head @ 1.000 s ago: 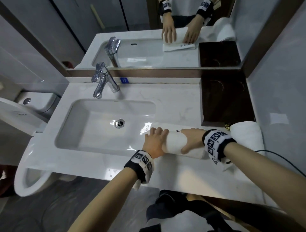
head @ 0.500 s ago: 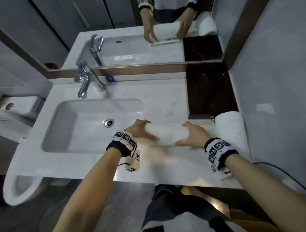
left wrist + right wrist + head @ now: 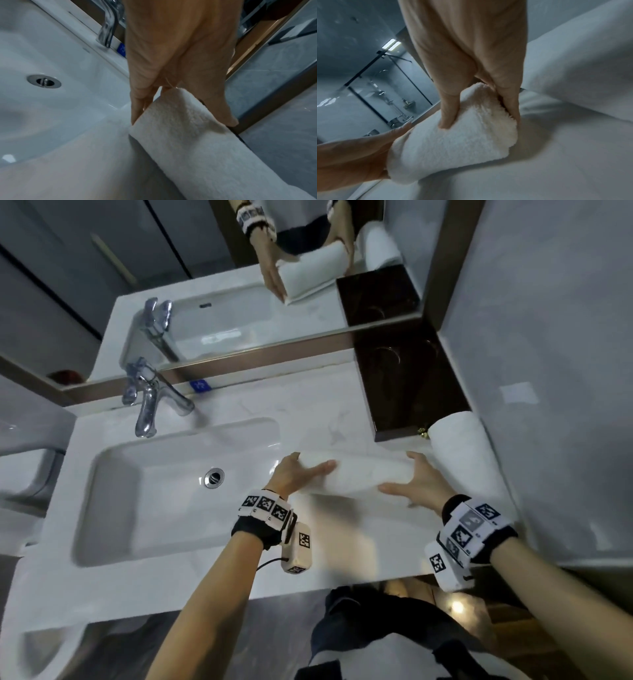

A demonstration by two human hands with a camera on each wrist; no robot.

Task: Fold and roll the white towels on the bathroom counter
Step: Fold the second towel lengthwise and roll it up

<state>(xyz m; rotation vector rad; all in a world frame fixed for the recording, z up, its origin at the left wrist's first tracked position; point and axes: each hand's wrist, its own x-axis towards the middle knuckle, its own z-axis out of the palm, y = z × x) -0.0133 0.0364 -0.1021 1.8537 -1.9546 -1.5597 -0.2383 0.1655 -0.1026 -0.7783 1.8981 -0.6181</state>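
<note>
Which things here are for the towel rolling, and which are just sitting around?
For the job:
- rolled towel, gripped at its ends by the left hand and the right hand
- finished towel roll by the wall
- counter

Just there:
- tap
- sink with its drain
- dark tray
- mirror

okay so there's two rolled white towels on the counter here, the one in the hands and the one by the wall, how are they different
The held towel roll is gripped at each end by the left hand and right hand; the far towel roll is untouched.
The held towel roll runs left to right near the sink; the far towel roll runs front to back along the right wall, beside the dark tray.
Both are white terry, rolled into cylinders.
</note>
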